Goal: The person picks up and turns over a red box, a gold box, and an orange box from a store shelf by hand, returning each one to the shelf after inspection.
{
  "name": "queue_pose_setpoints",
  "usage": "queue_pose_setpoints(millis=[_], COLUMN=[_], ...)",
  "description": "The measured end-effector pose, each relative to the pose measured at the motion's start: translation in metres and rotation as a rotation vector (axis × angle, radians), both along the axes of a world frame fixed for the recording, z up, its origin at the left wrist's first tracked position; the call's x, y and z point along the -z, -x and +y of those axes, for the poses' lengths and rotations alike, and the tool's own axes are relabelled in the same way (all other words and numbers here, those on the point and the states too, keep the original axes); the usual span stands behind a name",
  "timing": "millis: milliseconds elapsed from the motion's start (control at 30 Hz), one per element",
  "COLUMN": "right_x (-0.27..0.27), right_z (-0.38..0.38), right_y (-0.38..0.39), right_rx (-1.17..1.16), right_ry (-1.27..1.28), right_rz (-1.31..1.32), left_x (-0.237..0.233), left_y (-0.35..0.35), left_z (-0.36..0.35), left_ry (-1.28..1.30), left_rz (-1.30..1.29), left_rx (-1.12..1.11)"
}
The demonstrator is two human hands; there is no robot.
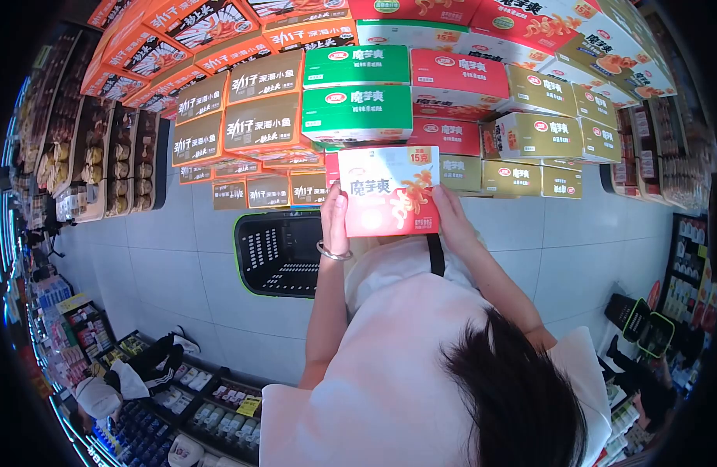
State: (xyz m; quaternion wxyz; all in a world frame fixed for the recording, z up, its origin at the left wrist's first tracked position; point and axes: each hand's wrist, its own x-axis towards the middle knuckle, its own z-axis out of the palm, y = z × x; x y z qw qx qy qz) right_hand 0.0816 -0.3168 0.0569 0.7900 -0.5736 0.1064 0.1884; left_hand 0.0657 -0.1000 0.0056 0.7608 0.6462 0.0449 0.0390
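A red and white snack box (pixel 391 194) is held up in front of my body, its printed front facing the camera. My left hand (pixel 334 215) grips its left side, with a bracelet at the wrist. On the opposite side, my right hand (pixel 453 216) presses against the box's right edge. Just beyond it rises a stack of snack boxes, with green boxes (pixel 357 110) in the middle, red boxes (pixel 459 75) beside them and gold boxes (pixel 539 135) to the right. The lower stack is partly hidden behind the held box.
A black shopping basket (pixel 249 253) with a green rim is on the tiled floor (pixel 171 249) to my left. Brown and orange boxes (pixel 263 124) form the stack's left part. Shelves of goods line both sides. One person (pixel 101 397) is at lower left, another (pixel 658 393) at lower right.
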Motion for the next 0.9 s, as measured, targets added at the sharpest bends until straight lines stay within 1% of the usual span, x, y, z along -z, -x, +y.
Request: queue_pose_setpoints(millis=[100,167,200,267,367,600,667,800,900], right_x=[0.005,0.017,0.019,0.023,0.015,0.008,0.000,0.003,-0.005], right_z=[-0.002,-0.004,-0.004,-0.004,-0.002,0.001,0.003,0.001,0.003], right_y=[-0.001,-0.002,-0.003,-0.004,-0.003,-0.002,-0.002,-0.003,-0.003], right_rx=[-0.010,-0.031,-0.031,-0.024,0.003,0.013,0.031,0.014,0.029], right_ry=[0.009,-0.017,-0.018,-0.102,-0.093,-0.078,-0.029,-0.056,-0.020], right_rz=[0.002,-0.017,-0.017,0.013,0.039,0.034,0.055,0.040,0.033], left_x=[-0.003,-0.001,0.001,0.005,-0.009,-0.016,-0.015,-0.013,-0.014], left_y=[0.001,0.001,0.002,0.002,0.000,-0.001,-0.001,0.001,0.000], left_z=[0.001,0.001,0.001,0.001,-0.003,-0.007,-0.008,-0.006,-0.006], left_ry=[0.032,-0.001,-0.001,0.035,0.100,0.119,0.134,0.157,0.161], left_rz=[0.022,-0.112,-0.112,0.001,0.039,0.062,0.083,0.085,0.090], left_rx=[0.015,0.066,0.066,0.027,0.030,-0.002,-0.010,0.002,0.007])
